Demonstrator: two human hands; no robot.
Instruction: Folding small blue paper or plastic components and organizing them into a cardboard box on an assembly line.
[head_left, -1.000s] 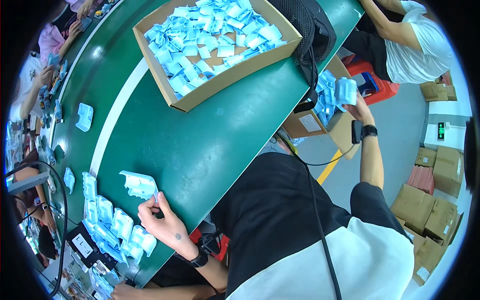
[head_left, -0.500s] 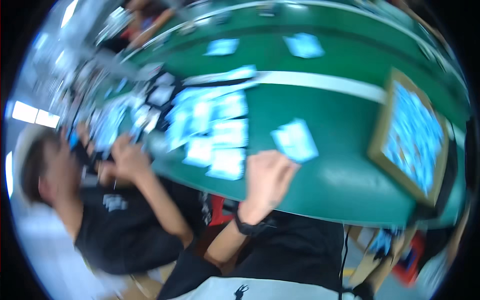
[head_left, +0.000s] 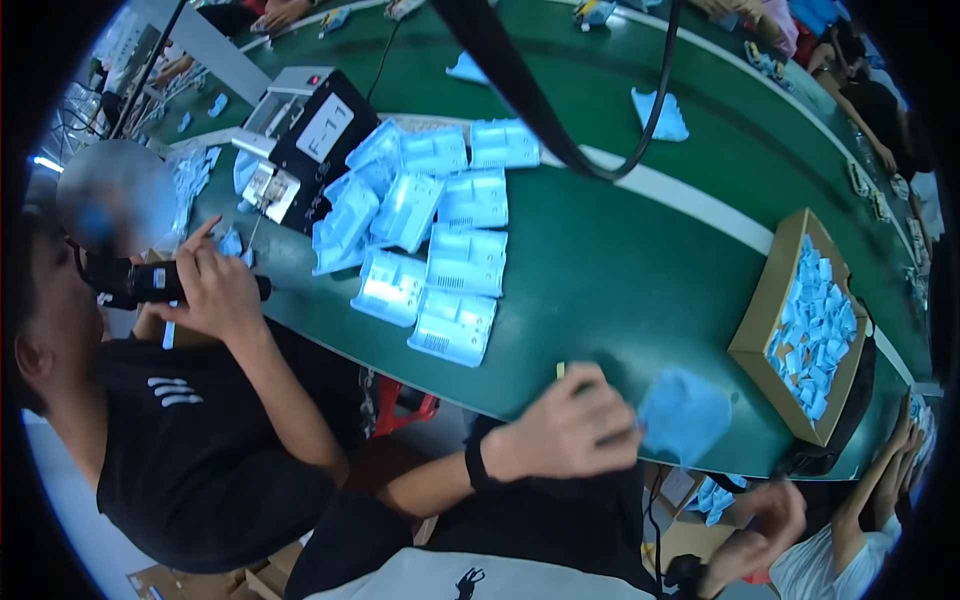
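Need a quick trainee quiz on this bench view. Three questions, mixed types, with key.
1. What is at the fingers of the wearer's left hand?
A) a screwdriver
B) a blue plastic piece
C) a roll of tape

2. True or false: in this view, the cardboard box on the table is left of the black machine.

3. Fill in: the right hand appears beyond the near ____ of the green table.

Key:
1. B
2. False; the cardboard box is right of the black machine.
3. edge
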